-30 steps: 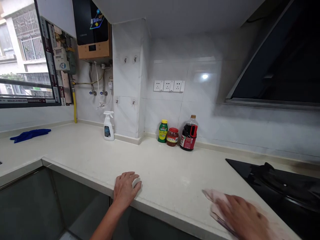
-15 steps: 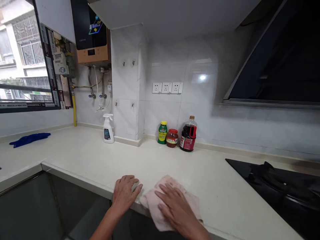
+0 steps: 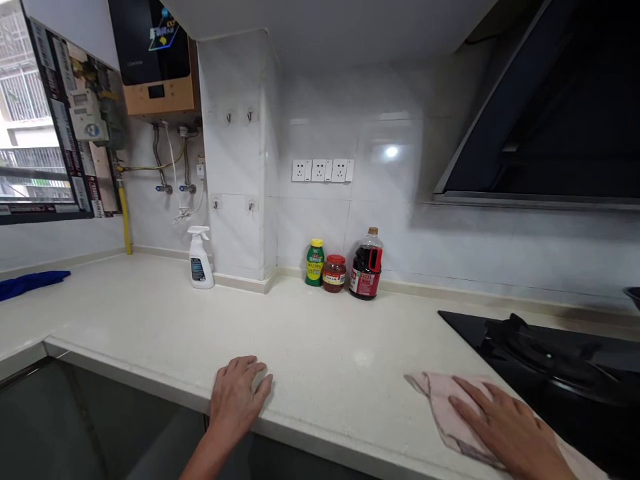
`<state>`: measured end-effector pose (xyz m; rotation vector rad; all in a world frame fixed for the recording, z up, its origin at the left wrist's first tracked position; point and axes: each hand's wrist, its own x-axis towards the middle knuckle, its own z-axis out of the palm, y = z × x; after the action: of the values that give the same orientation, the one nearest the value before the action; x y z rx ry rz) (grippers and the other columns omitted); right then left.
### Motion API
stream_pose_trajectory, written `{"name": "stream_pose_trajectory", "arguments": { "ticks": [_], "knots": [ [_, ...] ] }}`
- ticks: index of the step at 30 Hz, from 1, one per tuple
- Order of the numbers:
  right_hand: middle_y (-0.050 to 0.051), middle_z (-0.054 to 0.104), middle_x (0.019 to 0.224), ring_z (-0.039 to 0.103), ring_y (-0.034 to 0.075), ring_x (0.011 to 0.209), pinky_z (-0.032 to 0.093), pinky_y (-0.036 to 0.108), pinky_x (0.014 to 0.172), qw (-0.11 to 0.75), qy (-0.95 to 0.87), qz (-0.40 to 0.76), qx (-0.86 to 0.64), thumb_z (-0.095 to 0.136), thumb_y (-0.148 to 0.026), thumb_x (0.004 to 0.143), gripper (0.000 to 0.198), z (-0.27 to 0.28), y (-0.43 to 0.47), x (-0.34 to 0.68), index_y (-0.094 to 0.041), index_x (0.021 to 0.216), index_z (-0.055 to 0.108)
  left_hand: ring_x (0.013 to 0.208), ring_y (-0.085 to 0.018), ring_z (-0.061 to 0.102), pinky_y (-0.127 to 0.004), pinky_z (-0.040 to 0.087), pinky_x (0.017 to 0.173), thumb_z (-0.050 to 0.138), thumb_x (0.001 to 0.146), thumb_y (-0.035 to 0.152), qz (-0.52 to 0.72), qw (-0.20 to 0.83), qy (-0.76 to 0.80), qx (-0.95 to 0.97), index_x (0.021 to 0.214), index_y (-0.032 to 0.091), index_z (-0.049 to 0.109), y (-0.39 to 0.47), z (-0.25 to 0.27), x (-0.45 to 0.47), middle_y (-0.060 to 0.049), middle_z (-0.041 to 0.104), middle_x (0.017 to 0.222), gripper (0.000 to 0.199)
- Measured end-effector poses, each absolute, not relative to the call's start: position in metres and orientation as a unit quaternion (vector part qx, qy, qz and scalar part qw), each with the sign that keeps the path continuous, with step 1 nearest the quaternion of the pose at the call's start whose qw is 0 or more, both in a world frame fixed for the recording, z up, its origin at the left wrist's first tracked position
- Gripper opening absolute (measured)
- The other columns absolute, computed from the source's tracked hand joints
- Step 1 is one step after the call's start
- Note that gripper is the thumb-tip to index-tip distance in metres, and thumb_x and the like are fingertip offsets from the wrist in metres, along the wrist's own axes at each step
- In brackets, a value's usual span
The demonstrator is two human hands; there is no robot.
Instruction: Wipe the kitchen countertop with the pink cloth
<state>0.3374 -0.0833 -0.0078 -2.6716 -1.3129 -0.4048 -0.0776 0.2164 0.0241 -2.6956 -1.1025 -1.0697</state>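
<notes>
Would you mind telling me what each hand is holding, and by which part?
Neither grips anything: the right hand presses flat on the pink cloth; the left hand rests on the counter.

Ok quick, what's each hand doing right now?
Left hand: open, flat on the counter edge.
Right hand: open, pressing on the pink cloth.

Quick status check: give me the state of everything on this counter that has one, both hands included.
left hand: flat on the counter edge, holding nothing
right hand: pressed flat on the pink cloth
pink cloth: crumpled flat beside the stove
spray bottle: upright
green bottle: upright, capped
red-lidded jar: upright, lidded
dark sauce bottle: upright, capped
blue cloth: lying loose
stove: no flame visible
</notes>
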Motion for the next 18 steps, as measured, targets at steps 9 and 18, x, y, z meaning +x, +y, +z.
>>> {"name": "stream_pose_trajectory", "arguments": {
  "ticks": [9, 18],
  "knots": [
    [0.011, 0.049, 0.140, 0.051, 0.030, 0.124, 0.045, 0.056, 0.104, 0.102, -0.444, -0.056, -0.888, 0.063, -0.046, 0.096, 0.048, 0.036, 0.008, 0.267, -0.020, 0.134, 0.053, 0.115, -0.028, 0.062, -0.045, 0.046, 0.091, 0.056, 0.091, 0.032, -0.330, 0.016, -0.374, -0.867, 0.104, 0.025, 0.074, 0.213, 0.027, -0.077, -0.007, 0.071, 0.119, 0.024],
    [-0.007, 0.014, 0.163, 0.008, 0.027, 0.151, 0.013, 0.052, 0.124, 0.125, -0.619, 0.086, -0.771, 0.032, -0.072, 0.097, 0.060, 0.035, -0.031, 0.205, -0.044, 0.150, 0.037, 0.119, -0.028, 0.060, -0.043, 0.046, 0.094, 0.052, 0.094, 0.032, -0.280, 0.026, -0.343, -0.896, 0.114, 0.026, 0.071, 0.216, 0.030, -0.086, -0.008, 0.068, 0.125, 0.028]
  ]
}}
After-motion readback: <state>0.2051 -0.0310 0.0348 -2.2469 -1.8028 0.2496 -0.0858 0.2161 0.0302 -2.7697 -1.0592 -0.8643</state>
